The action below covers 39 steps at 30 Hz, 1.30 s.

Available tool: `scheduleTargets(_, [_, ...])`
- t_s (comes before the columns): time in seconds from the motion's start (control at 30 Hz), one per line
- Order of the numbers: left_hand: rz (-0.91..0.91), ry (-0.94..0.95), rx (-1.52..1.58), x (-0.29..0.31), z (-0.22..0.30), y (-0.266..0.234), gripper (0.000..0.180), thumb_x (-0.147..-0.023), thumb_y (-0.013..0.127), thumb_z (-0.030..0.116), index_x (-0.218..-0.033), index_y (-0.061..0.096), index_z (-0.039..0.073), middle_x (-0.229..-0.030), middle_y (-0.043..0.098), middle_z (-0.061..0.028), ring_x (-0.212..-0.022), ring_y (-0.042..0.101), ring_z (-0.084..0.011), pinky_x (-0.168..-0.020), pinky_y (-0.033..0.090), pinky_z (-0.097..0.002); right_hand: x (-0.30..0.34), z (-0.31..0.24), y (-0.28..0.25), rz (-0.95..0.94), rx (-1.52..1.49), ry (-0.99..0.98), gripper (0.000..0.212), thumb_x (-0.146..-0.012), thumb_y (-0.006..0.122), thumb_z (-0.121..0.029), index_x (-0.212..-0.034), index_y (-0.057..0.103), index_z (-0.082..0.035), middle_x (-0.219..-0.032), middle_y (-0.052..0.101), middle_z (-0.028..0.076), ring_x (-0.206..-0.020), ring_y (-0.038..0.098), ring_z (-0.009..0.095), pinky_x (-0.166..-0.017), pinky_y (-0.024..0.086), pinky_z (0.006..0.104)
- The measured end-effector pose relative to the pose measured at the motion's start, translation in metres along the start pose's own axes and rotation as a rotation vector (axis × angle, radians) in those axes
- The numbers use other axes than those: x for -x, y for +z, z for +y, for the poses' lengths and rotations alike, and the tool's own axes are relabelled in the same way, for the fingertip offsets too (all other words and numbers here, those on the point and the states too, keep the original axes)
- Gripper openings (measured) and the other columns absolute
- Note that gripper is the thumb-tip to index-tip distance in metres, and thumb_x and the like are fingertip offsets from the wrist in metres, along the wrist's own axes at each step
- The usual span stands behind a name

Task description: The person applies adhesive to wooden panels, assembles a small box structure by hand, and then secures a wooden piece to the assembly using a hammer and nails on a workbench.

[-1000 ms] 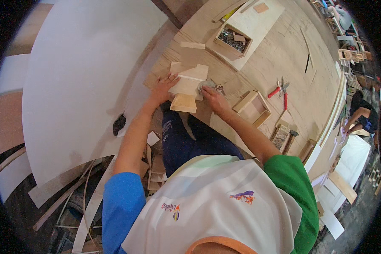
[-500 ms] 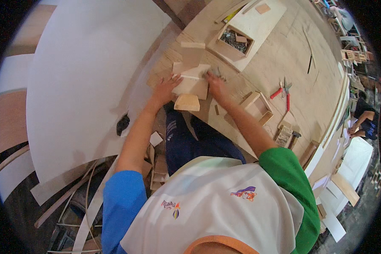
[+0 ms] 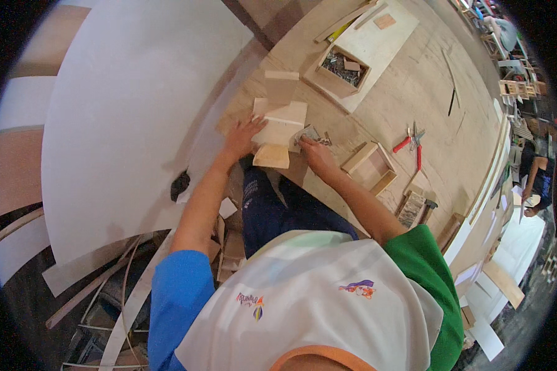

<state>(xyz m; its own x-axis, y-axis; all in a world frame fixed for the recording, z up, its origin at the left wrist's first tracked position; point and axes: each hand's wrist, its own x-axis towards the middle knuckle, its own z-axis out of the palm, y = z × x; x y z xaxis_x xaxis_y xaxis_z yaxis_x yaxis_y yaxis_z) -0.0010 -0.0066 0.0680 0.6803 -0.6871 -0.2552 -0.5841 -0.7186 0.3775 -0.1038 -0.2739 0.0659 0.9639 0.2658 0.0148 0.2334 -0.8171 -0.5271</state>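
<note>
A small pale wooden assembly [image 3: 284, 128] lies at the bench's near-left edge, with an upright board [image 3: 282, 88] at its far end and a raised block [image 3: 272, 156] at its near end. My left hand [image 3: 244, 137] rests on its left side, fingers stretched and somewhat apart. At the right side, my right hand [image 3: 319, 156] has its fingers closed at a small, flat grey piece [image 3: 307, 132]; its exact kind is unclear. Small loose bits [image 3: 325, 140] lie just beyond that hand.
An open wooden box of metal bits [image 3: 345, 67] stands on a pale board at the back. Right of my forearm are an empty wooden frame box [image 3: 370, 166], red-handled pliers [image 3: 408, 138] and a hammer [image 3: 428, 211]. A large white sheet [image 3: 124, 123] fills the left. Another person works far right.
My right hand has shifted slightly nearer to me along the assembly's right side, and more of the grey piece shows. The assembly's near block has moved slightly toward me.
</note>
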Motion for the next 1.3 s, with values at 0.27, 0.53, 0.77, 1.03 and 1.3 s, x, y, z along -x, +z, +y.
scheduleTargets(0.27, [-0.027,-0.016,0.005,0.004,0.003,-0.002,0.086,-0.071,0.075,0.023,-0.145,0.03,0.025,-0.153,0.026,0.0035,-0.142,0.021,-0.0215,-0.113,0.02,-0.055,-0.045,-0.023,-0.04,-0.131,-0.08,0.295,0.035,-0.075,0.051,0.005,-0.107,0.062,-0.003,-0.115,0.062,0.018,-0.102,0.061,0.036,-0.084,0.05,0.0459])
scheduleTargets(0.53, [-0.046,-0.042,-0.002,0.001,0.002,-0.002,0.085,-0.073,0.074,0.023,-0.145,0.03,0.025,-0.153,0.026,0.0037,-0.142,0.02,-0.0211,-0.113,0.018,-0.0557,-0.039,-0.002,-0.049,0.014,-0.282,0.232,0.042,-0.078,0.048,0.005,-0.116,0.062,-0.003,-0.124,0.058,0.017,-0.106,0.06,0.034,-0.09,0.049,0.0386])
scheduleTargets(0.77, [-0.017,-0.031,0.03,-0.003,0.003,-0.013,0.087,-0.071,0.075,0.023,-0.145,0.03,0.027,-0.152,0.027,0.0044,-0.142,0.02,-0.0204,-0.114,0.017,-0.0552,0.006,0.002,0.01,-0.166,-0.137,0.153,0.036,-0.08,0.053,0.002,-0.115,0.06,-0.003,-0.117,0.062,0.018,-0.108,0.061,0.03,-0.09,0.047,0.04])
scheduleTargets(1.03, [-0.011,-0.006,0.013,-0.003,0.0,-0.005,0.089,-0.069,0.077,0.022,-0.145,0.031,0.026,-0.152,0.028,0.0043,-0.142,0.021,-0.021,-0.114,0.016,-0.055,-0.053,0.042,-0.038,0.327,-0.401,0.417,0.026,-0.087,0.055,-0.007,-0.113,0.055,-0.003,-0.097,0.063,0.017,-0.088,0.059,0.037,-0.078,0.048,0.0404])
scheduleTargets(1.3, [0.01,-0.045,0.116,0.004,0.003,-0.001,0.087,-0.07,0.075,0.019,-0.145,0.032,0.025,-0.153,0.027,0.0043,-0.142,0.021,-0.0212,-0.114,0.014,-0.0557,-0.033,0.004,-0.015,0.253,0.096,0.252,0.04,-0.083,0.065,-0.017,-0.116,0.052,0.001,-0.113,0.056,0.018,-0.108,0.05,0.037,-0.087,0.044,0.0438])
